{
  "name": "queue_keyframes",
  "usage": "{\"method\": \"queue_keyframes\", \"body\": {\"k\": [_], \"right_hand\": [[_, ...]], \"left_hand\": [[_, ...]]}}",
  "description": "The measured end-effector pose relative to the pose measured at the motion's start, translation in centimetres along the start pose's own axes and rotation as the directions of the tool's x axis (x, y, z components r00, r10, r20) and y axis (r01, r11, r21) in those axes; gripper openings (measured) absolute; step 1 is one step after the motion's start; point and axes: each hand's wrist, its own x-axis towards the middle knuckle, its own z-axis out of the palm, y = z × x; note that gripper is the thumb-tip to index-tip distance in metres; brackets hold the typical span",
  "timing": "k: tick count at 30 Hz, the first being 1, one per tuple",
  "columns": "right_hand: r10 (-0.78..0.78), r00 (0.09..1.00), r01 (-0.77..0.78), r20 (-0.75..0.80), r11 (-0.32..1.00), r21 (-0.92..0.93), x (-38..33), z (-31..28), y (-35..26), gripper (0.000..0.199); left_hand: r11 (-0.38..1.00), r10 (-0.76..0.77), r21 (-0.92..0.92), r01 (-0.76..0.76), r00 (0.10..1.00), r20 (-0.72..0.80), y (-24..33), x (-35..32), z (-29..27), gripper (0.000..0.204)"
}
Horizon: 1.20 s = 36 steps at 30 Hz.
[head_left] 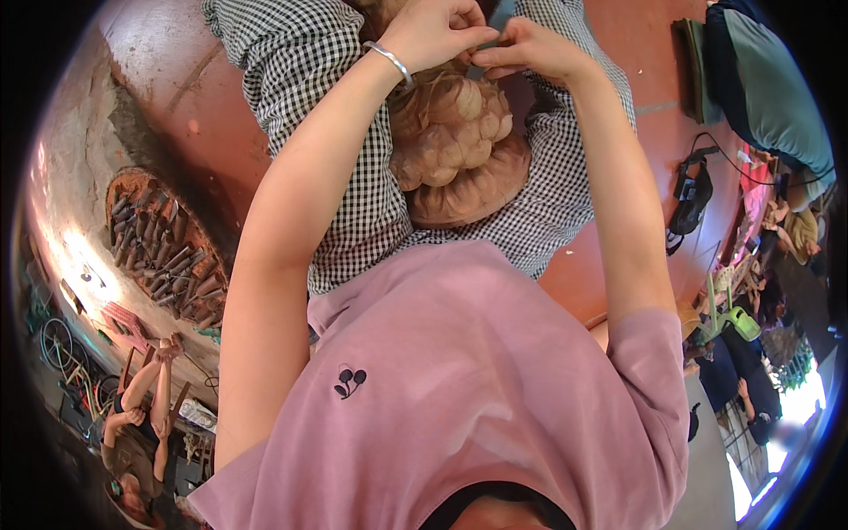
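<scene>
Just on the body side of the pinching fingers, a brown carved piece (455, 132) with rounded lobes and a broad curved base sits between the person's thighs. The left hand (433, 34) and right hand (536, 51) meet over its far part, fingers bent and thumbs drawn in toward each other; whether anything small is caught between the fingertips, or whether they touch the piece, I cannot tell. Behind the left hand's grip, a silver bangle (389, 64) circles the wrist. Checkered trousers (340, 159) flank both hands, and a pink shirt (495, 371) lies nearer the body. Well out to the grip's left, many slim tools (159, 238) lie heaped; well to its right, a black strapped item (693, 194) rests on the reddish floor (654, 146).
</scene>
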Motion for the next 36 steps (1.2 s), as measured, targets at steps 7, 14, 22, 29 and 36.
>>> {"method": "queue_keyframes", "body": {"k": [7, 14, 22, 29, 36], "right_hand": [[0.048, 0.998, -0.055, -0.033, 0.965, -0.257, -0.2, -0.5, -1.5, 0.028], [0.034, 0.999, -0.036, -0.028, 0.999, -0.04, -1.5, 1.0, -2.4, 0.027], [0.043, 0.996, -0.049, -0.076, 0.995, -0.081, -2.3, 1.9, -3.3, 0.029], [-0.134, 0.973, 0.114, -0.19, 0.987, -0.11, -4.2, 4.7, -5.0, 0.028], [-0.108, 0.724, 0.277, -0.681, 0.95, 0.144, -7.0, 7.3, -4.6, 0.019]], "left_hand": [[0.897, -0.034, -0.429, 0.109, 0.984, 0.178, -1.3, -0.5, -0.2, 0.019], [0.905, -0.085, -0.401, 0.138, 0.985, 0.148, -0.5, -0.5, -0.4, 0.02], [0.939, -0.026, -0.343, 0.042, 0.998, 0.049, -0.5, -0.7, 0.0, 0.023], [0.89, -0.097, -0.449, 0.079, 0.995, -0.018, 0.2, -3.6, -0.2, 0.022], [0.995, 0.072, 0.088, -0.042, 0.924, -0.375, 1.2, -9.1, 1.4, 0.044]]}}
